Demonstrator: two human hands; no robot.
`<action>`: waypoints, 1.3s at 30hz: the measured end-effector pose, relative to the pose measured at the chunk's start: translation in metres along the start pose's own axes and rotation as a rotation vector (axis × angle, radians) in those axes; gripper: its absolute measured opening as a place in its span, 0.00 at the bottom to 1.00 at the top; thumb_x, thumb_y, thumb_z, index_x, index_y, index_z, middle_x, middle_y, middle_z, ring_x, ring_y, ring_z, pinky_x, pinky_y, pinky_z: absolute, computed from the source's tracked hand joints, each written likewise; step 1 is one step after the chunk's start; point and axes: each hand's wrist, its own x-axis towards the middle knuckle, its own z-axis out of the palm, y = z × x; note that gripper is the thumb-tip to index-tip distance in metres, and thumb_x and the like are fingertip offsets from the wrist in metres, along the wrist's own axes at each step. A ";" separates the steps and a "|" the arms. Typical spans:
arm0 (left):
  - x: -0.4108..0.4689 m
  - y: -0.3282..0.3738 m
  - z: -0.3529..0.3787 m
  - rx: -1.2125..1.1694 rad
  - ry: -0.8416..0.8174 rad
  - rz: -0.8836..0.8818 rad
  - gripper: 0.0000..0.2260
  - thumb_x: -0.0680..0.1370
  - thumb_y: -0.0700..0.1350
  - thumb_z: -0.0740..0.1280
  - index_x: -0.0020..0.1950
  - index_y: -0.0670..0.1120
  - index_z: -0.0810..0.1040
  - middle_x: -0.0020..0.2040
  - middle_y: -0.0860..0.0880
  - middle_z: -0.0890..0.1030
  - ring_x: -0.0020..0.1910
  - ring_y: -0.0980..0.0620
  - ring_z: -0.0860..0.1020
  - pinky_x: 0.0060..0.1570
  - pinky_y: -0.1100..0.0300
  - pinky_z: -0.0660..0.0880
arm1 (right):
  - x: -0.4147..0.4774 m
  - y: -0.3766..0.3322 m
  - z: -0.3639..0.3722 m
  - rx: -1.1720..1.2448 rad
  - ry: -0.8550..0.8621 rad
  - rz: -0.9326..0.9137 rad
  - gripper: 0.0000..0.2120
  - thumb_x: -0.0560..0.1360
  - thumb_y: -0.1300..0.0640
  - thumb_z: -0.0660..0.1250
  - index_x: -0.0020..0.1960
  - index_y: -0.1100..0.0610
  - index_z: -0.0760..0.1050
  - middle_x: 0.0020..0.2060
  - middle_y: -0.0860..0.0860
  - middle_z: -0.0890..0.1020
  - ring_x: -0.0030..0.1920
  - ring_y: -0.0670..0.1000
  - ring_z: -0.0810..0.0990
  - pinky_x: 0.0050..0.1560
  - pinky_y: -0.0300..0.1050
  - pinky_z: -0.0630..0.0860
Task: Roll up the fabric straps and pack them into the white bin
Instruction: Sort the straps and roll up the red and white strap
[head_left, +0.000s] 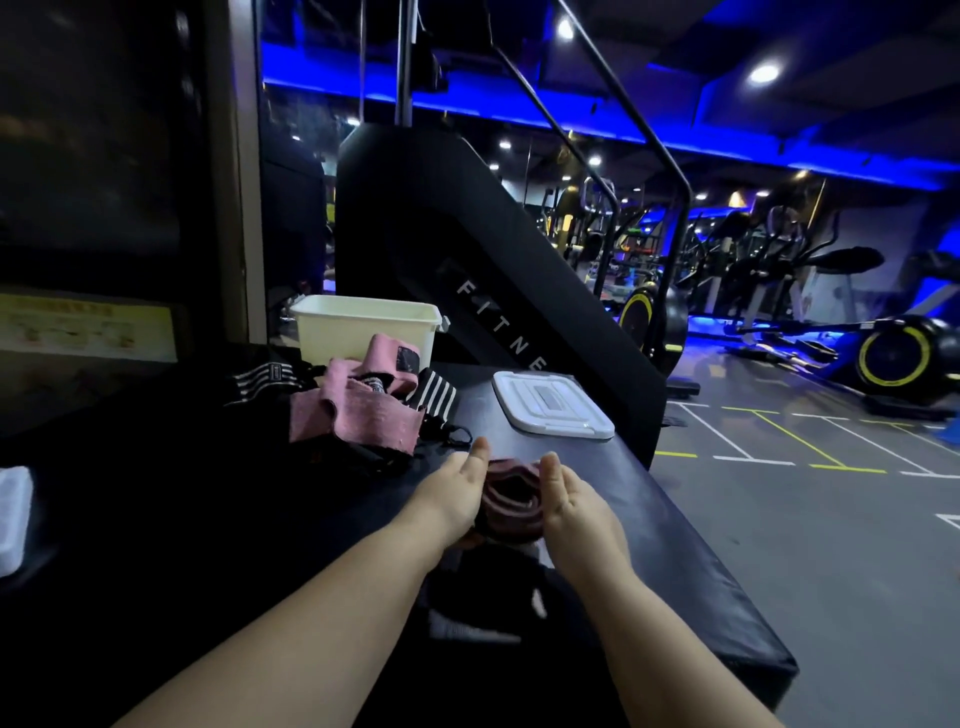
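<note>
Left hand (457, 488) and right hand (574, 501), fingers nearly straight, pressing opposite sides of rolled pink strap (511, 499), black bench (649, 519)

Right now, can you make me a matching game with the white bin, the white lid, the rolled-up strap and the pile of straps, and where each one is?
Things:
1. white plastic bin
2. flat white plastic lid
3. rolled dark pink fabric strap
4. loose pile of pink and striped fabric straps

Places:
A. between the left hand and the right hand
B. lying flat on the black padded bench, right of the pile
C. heaped just in front of the bin
D. standing at the bench's far end

Pairs: 1-D, 2-B, 3-A, 4-C.
</note>
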 end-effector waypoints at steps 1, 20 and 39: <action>0.003 -0.001 0.002 0.006 0.019 0.034 0.24 0.80 0.65 0.50 0.64 0.49 0.72 0.62 0.46 0.76 0.61 0.45 0.74 0.63 0.53 0.70 | 0.001 0.001 0.001 0.050 0.010 -0.039 0.20 0.82 0.39 0.47 0.49 0.45 0.76 0.48 0.44 0.80 0.53 0.49 0.78 0.51 0.47 0.70; 0.087 0.004 0.018 -0.177 0.131 0.201 0.10 0.82 0.51 0.60 0.62 0.50 0.71 0.61 0.47 0.72 0.60 0.50 0.71 0.58 0.60 0.67 | 0.095 0.024 0.013 0.257 -0.128 -0.116 0.49 0.64 0.66 0.77 0.75 0.45 0.55 0.54 0.38 0.77 0.48 0.36 0.80 0.52 0.37 0.78; 0.124 -0.012 0.012 -0.222 0.094 0.353 0.06 0.80 0.43 0.64 0.48 0.53 0.77 0.45 0.48 0.80 0.44 0.52 0.77 0.51 0.54 0.75 | 0.128 0.057 0.017 0.536 -0.406 -0.106 0.38 0.57 0.64 0.78 0.63 0.50 0.66 0.55 0.49 0.82 0.52 0.44 0.83 0.48 0.38 0.78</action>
